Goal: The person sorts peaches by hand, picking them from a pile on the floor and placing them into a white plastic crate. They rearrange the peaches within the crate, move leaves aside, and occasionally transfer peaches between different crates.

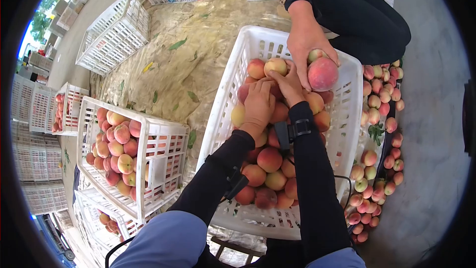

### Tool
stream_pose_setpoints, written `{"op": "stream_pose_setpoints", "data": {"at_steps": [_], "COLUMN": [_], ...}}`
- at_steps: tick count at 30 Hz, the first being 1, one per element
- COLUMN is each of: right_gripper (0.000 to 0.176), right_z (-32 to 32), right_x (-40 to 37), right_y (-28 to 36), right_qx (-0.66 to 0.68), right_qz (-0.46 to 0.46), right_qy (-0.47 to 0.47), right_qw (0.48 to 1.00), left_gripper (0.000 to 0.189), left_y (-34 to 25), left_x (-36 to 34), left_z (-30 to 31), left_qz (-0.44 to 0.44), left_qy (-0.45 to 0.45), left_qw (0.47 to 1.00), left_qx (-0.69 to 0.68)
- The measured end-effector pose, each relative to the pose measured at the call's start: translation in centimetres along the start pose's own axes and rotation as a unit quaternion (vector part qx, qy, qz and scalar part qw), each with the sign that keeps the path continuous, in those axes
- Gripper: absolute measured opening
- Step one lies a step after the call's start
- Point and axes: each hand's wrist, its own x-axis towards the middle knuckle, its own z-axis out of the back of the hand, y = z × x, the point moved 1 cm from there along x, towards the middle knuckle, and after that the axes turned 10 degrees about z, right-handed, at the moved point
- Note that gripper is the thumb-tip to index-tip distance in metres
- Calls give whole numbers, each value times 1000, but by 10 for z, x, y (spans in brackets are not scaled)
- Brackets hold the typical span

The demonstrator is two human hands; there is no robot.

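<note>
A white plastic crate (223,104) in the middle holds a pile of red and yellow peaches (270,159). My left hand (259,103) rests with bent fingers on peaches in the upper part of the pile. Just right of it, my right hand (288,85) has its fingers curled around a peach that is mostly hidden. A yellowish peach (275,66) sits against its fingertips. Over the crate's upper right, a co-worker's hand (307,42) holds a large red peach (323,74) and a smaller greenish one (317,55).
A slatted crate of peaches (143,168) stands at the left, with an unfilled crate (116,32) above it. Many loose peaches (379,188) lie along the right side. The co-worker's bent knee (382,30) is at the upper right. Stacked crates (37,154) line the far left.
</note>
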Motion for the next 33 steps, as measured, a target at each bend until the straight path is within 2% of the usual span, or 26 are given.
{"op": "stream_pose_setpoints", "data": {"at_steps": [2, 3, 4, 5, 6, 8, 10, 12, 13, 15, 16, 18, 20, 22, 24, 26, 27, 29, 33], "right_gripper": [70, 72, 72, 56, 45, 43, 42, 52, 52, 66, 66, 79, 81, 82, 80, 79, 78, 78, 78], "right_z": [7, 8, 13, 17, 20, 19, 16, 15, 14, 14, 17, 25, 22, 21, 20, 19, 18, 16, 6], "right_x": [-2, -1, -2, -6, -9, 4, 7, 8, 9, 11, 7, 0, 0, -1, -1, -2, -1, 2, 2], "right_y": [3, 6, 7, 8, 12, -14, -24, -30, -31, -34, -20, 1, -3, -1, 1, 4, 2, -2, -5], "right_qx": [192, 188, 185, 179, 174, 152, 129, 175, 175, 142, 143, 2, -13, -29, 100, 118, 136, 132, 162], "right_qz": [51, 72, 73, 71, 68, 44, 19, 67, 66, 121, 121, 97, 119, 140, 105, 99, 93, 105, 120], "right_qy": [35, 40, 43, 72, 101, 122, 142, 136, 137, 112, 113, 141, 123, 103, 126, 121, 116, 111, 74], "right_qw": [979, 979, 979, 979, 977, 980, 981, 973, 973, 976, 976, 985, 985, 984, 981, 981, 979, 979, 977], "left_gripper": [35, 35, 39, 43, 43, 56, 53, 51, 52, 54, 54, 54, 50, 49, 48, 37, 37, 27, 25], "left_y": [-2, -5, -7, -8, -10, -9, -3, 4, 8, 17, 20, 24, 24, 26, 20, 13, 11, 10, 26], "left_x": [-1, 0, 3, 6, 11, 25, 37, 47, 50, 53, 55, 55, 53, 55, 56, 57, 58, 60, 73], "left_z": [-1, -2, -3, -4, -4, -4, -7, -11, -15, -21, -23, -26, -27, -23, -19, -14, -13, -12, -12], "left_qz": [13, 16, 77, 137, 139, 210, 228, 246, 252, 259, 234, 211, 161, 166, 171, 270, 270, 286, 321], "left_qy": [-22, -25, -33, -39, -41, -39, -13, 12, 15, 19, 12, 5, -56, -31, -5, 28, 29, 61, 59], "left_qw": [1000, 999, 995, 986, 986, 970, 968, 965, 964, 963, 970, 976, 983, 982, 979, 933, 933, 877, 889], "left_qx": [-8, -11, -50, -87, -87, -115, -105, -96, -85, -74, -65, -54, -64, -87, -111, -235, -236, -380, -321]}}
